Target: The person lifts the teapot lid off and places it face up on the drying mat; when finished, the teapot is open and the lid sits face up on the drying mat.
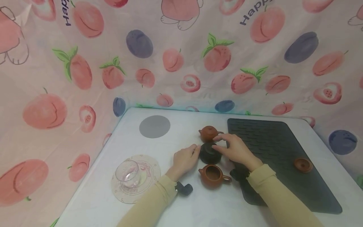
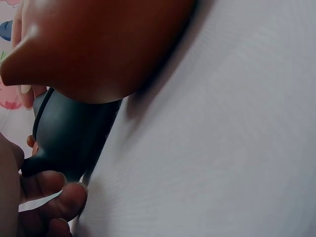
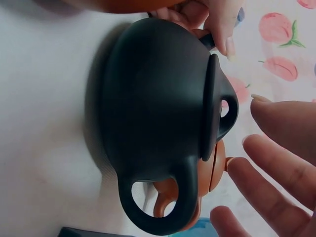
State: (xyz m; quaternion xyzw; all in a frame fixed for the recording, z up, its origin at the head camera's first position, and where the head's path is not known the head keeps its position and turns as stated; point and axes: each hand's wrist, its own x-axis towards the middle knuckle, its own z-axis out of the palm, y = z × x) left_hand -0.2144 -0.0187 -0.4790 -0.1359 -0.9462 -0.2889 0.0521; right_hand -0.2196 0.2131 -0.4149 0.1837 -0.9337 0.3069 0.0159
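Observation:
A black teapot [image 1: 209, 154] with its lid on stands between two brown clay teapots. My left hand [image 1: 185, 158] pinches its spout [image 2: 34, 165] between thumb and fingers. Over the lid [image 3: 212, 108], my right hand [image 1: 236, 149] is spread, its thumb and fingertips apart from the looped knob [image 3: 228, 113] in the right wrist view. Behind stands a small brown teapot [image 1: 208, 134] with its lid on, close to the right fingertips. Nearest me is a lidless brown teapot [image 1: 212, 176], its handle pointing right; its body [image 2: 108, 44] fills the top of the left wrist view.
A dark ridged mat [image 1: 263, 142] covers the table's right side, with a brown lid [image 1: 302, 165] on it. At the left, a clear glass cup [image 1: 127, 174] sits on a round patterned mat [image 1: 153, 164]. A grey disc [image 1: 154, 126] lies farther back. Fruit-printed cloth [image 1: 175, 41] hangs behind.

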